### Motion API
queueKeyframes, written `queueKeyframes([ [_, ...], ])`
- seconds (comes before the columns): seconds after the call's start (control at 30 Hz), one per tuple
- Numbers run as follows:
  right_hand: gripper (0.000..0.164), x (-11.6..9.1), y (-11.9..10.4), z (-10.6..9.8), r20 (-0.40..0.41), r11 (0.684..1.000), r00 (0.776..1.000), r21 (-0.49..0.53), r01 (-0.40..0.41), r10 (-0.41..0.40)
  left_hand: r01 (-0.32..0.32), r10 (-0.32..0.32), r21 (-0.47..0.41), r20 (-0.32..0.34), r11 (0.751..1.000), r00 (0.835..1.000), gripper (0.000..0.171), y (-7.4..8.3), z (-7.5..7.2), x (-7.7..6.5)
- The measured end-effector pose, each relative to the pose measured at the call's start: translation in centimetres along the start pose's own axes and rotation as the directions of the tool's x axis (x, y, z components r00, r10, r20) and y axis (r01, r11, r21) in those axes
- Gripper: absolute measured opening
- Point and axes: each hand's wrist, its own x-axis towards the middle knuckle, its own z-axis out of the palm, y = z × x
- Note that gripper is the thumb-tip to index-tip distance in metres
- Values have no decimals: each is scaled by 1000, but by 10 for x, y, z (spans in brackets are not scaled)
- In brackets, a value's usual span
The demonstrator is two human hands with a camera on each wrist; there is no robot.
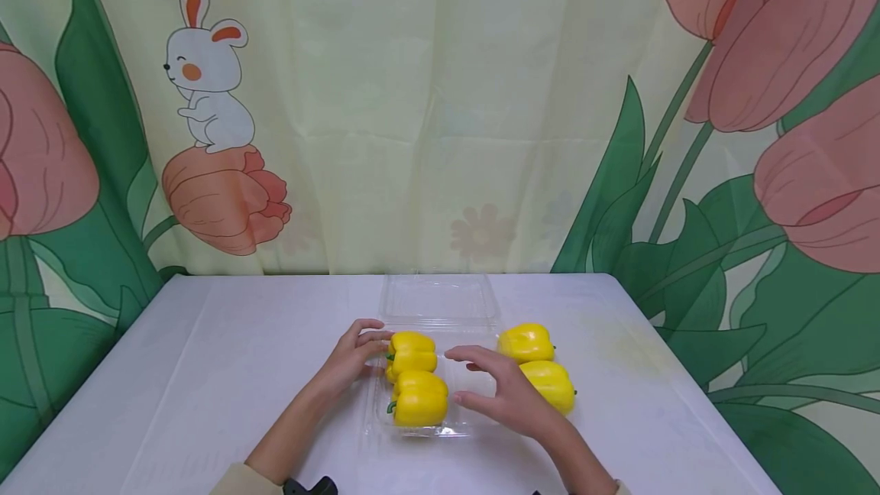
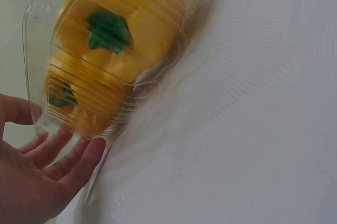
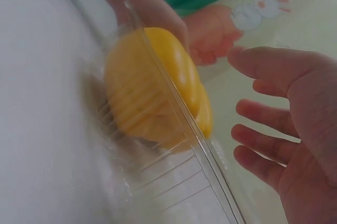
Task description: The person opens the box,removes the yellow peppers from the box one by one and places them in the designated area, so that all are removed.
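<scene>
Two yellow bell peppers, a nearer one (image 1: 421, 399) and a farther one (image 1: 412, 352), lie in the left half of a clear plastic clamshell box (image 1: 467, 429), green stems facing left. My left hand (image 1: 353, 358) is at the box's left side, its fingertips against the ribbed wall and rim beside the farther pepper. Over the right half of the box is my right hand (image 1: 507, 390), thumb and fingers spread apart with nothing between them. Through the clear wall in the left wrist view, green stems (image 2: 108, 30) show.
Two more yellow bell peppers, one behind (image 1: 525, 342) and one partly hidden by my right hand (image 1: 552, 386), lie right of the box. The box's clear lid (image 1: 438, 300) is folded back toward the printed curtain (image 1: 385, 136). A white cloth (image 1: 227, 373) covers the table.
</scene>
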Motion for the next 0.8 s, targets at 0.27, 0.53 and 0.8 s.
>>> queueKeyframes([
  [0.27, 49, 3, -1, 6, 26, 999, 999, 11, -31, 31, 1, -1, 6, 1, 1000, 1000, 39, 1, 0, 0],
  [0.53, 49, 6, -3, 10, 49, 1000, 999, 25, -14, 13, 6, -6, 8, 4, 1000, 1000, 39, 0, -1, 0],
  [0.8, 51, 8, -4, 13, 83, 1000, 996, 14, -19, 18, -4, 4, -1, -1, 1000, 1000, 38, 1, 0, 0],
])
